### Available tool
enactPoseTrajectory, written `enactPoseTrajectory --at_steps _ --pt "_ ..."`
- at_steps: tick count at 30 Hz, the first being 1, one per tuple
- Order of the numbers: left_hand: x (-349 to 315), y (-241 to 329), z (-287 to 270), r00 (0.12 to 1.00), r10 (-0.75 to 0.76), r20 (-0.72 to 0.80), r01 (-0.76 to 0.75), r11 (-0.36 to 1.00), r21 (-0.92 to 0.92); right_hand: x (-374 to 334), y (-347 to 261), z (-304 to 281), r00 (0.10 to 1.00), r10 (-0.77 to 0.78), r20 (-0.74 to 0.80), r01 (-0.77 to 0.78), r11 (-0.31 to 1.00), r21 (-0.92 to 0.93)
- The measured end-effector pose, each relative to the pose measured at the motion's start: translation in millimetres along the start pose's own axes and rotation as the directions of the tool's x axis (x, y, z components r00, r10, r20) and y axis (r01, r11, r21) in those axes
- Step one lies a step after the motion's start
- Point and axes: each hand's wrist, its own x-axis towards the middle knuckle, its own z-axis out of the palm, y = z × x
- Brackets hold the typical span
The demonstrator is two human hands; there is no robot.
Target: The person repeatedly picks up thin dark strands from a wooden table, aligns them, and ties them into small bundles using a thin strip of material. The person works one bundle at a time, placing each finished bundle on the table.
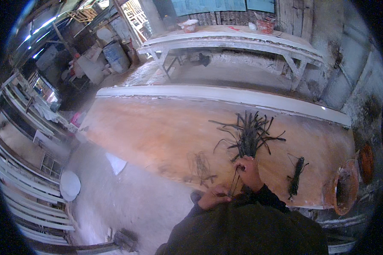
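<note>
At the table's near edge, my left hand [215, 196] is closed on the lower end of a thin dark strand [233, 183]. My right hand [248, 171], a little higher and further right, pinches the strand's upper part. Just beyond my right hand lies a spread bundle of dark, flat strips [250, 136], its loose ends fanning outward. Left of it rests a loose tangle of thin wires [199, 165]. A smaller tied bundle of dark strips [296, 178] lies to the right. Whether my right hand touches the large bundle is hard to tell.
The wooden tabletop [157, 127] has a raised white rail [208, 92] along its far side. An orange basket-like container [346, 187] stands at the right end. Behind is a white bench [225, 40] bearing a bowl [188, 26] and a red bucket [265, 26]. Slatted racks [30, 199] stand left.
</note>
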Motion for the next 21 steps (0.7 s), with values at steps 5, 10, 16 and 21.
enactPoseTrajectory --at_steps 5,10,16,21 --pt "-9 -8 -25 0.963 -0.204 -0.176 0.177 0.971 -0.16 -2 18 2 0.989 -0.046 -0.143 0.076 0.976 0.206" --pt "-1 -14 -54 0.819 0.03 -0.573 0.166 0.944 0.286 -9 19 -17 0.923 -0.021 0.385 -0.2 0.827 0.526" --pt "7 -27 -56 0.751 0.052 -0.659 0.074 0.984 0.162 -4 -52 -49 0.619 -0.169 0.767 -0.641 0.456 0.617" --pt "12 -18 -38 0.786 -0.073 -0.614 0.12 0.992 0.036 -13 -13 -17 0.778 -0.234 0.582 -0.511 0.301 0.805"
